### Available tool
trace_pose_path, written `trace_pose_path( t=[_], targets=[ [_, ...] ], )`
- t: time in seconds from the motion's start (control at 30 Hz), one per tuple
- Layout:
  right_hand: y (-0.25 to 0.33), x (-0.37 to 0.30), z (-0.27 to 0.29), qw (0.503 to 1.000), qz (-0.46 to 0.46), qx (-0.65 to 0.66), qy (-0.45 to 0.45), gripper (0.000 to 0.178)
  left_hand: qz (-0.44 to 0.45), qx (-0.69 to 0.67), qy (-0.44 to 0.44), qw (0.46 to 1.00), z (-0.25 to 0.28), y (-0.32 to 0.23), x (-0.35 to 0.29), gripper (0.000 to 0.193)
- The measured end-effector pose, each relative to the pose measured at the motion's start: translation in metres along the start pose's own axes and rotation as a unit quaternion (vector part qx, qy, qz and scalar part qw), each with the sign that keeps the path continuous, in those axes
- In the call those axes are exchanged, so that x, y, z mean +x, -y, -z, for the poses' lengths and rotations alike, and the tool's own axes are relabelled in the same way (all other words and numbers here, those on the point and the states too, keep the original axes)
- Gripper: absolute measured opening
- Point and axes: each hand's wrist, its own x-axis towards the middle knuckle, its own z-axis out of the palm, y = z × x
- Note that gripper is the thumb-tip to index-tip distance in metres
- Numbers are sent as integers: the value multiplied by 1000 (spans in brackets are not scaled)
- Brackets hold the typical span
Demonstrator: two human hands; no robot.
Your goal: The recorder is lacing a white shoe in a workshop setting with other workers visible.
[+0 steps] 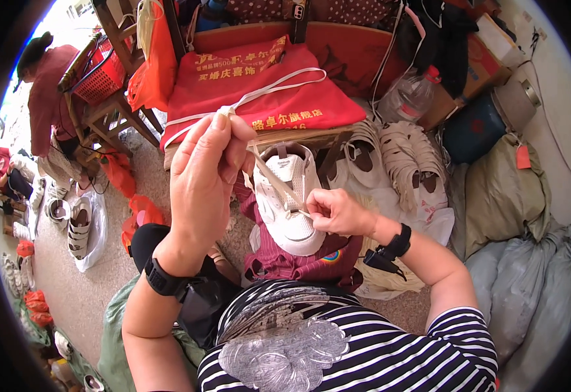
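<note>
Your left hand (200, 171) is pinching a pale lace (275, 180) between thumb and fingers, up on the left. Your right hand (344, 213) is pinching the lace low down, at the right side of the white shoe (300, 236). The shoe is sitting over a dark red cloth (264, 262), its toe pointing near you. A bright red bag (230, 91) is lying on the far side.

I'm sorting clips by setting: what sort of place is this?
Probably a small, informal shoe workshop, though I can't be sure. A white shoe with its lace drawn up is in front, pale shoes are stacked nearby, and stuffed sacks fill the right side.
</note>
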Motion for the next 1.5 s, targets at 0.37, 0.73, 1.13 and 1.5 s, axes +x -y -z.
trace_pose_path(
  t=[0.37,0.73,1.13,1.5],
  targets=[
    [2,0,-40,969,-63,86,-223,14,-58,-17,120,991,-41,-58,-27,36],
    [-6,-5,-40,971,-18,92,-219,17,50,30,219,974,-31,-64,-42,34],
    [10,9,-29,958,30,-195,-208,11,37,-19,93,995,-3,0,-9,31],
    [-2,16,-13,975,-79,184,-92,9,-88,-204,32,974,43,-62,6,18]
  ],
)
